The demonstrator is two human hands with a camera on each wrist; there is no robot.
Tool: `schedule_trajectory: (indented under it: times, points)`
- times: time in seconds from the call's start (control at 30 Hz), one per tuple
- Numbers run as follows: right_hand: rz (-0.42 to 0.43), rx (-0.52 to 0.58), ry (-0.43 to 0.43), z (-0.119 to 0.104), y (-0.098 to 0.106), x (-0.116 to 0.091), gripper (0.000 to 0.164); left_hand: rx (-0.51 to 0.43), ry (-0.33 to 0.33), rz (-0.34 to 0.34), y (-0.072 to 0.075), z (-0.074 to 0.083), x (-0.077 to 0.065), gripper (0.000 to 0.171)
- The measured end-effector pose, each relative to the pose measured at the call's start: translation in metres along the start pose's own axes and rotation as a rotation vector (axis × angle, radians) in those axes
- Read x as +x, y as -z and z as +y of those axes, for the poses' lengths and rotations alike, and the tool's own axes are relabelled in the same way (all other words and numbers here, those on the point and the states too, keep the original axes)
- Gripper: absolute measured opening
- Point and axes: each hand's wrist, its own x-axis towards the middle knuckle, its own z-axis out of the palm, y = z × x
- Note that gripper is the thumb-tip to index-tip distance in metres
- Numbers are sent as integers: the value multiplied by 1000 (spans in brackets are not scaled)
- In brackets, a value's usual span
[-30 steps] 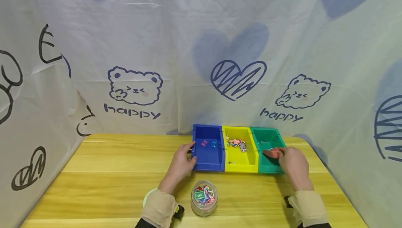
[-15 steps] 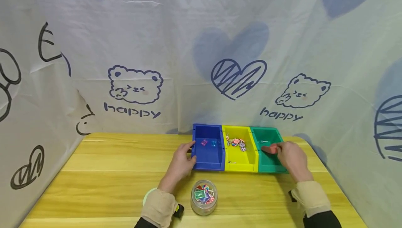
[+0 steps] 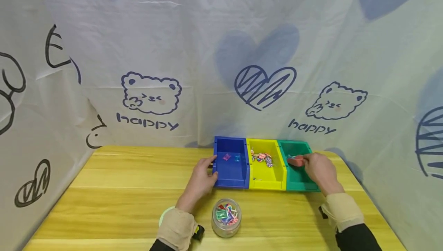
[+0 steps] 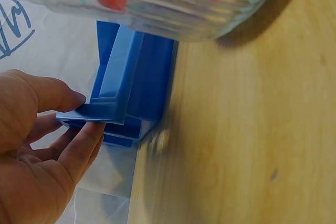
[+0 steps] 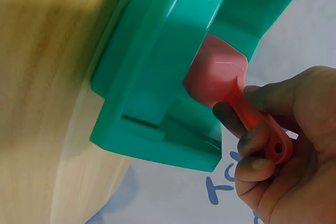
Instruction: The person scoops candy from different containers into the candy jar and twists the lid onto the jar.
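Note:
My right hand (image 3: 322, 170) grips a small red scoop (image 5: 218, 72) by its handle, thumb and curled fingers around it in the right wrist view. The scoop's bowl is inside the green bin (image 3: 301, 180), close to a small clear item lying there. My left hand (image 3: 200, 180) pinches the side rim of the blue bin (image 4: 118, 98), thumb on top and fingers beneath. Two small clear wrapped pieces, a pink one (image 3: 226, 157) and a blue one (image 3: 237, 158), lie in the blue bin. Between these bins, the yellow bin (image 3: 273, 183) holds several striped lollipops (image 3: 264, 158).
A clear jar (image 3: 226, 224) with lollipops and wrapped pieces stands on the wooden table (image 3: 131, 189) in front of the bins. A pale green round thing (image 3: 164, 215) is partly hidden under my left wrist. A printed cloth (image 3: 207, 51) hangs behind.
The red scoop has moved slightly back within the green bin, toward the small clear item, with my right hand. My left hand keeps its hold on the blue bin.

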Motion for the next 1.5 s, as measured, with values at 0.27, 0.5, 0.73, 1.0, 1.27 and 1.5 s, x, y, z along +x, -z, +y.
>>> schedule_trajectory:
  times: [0.27, 0.5, 0.73, 1.0, 1.27, 1.5]
  points:
    - [-2, -20, 6, 1, -4, 6, 24, -1, 36, -14, -1, 2, -1, 57]
    - [2, 5, 97, 8, -4, 12, 26, 5, 29, -10, 0, 1, -1, 57]
    - [-12, 45, 203, 17, -1, 22, 24, -4, 6, -6, -1, 0, -1, 56]
    - [-85, 87, 193, 21, -1, 33, 26, 12, 34, -10, -1, 1, -1, 57]
    - [-89, 27, 86, 17, 0, 30, 29, -1, 47, -19, -1, 3, -1, 58]
    - [-34, -53, 59, 15, 4, 30, 27, 5, 27, -14, 0, 3, -1, 57]
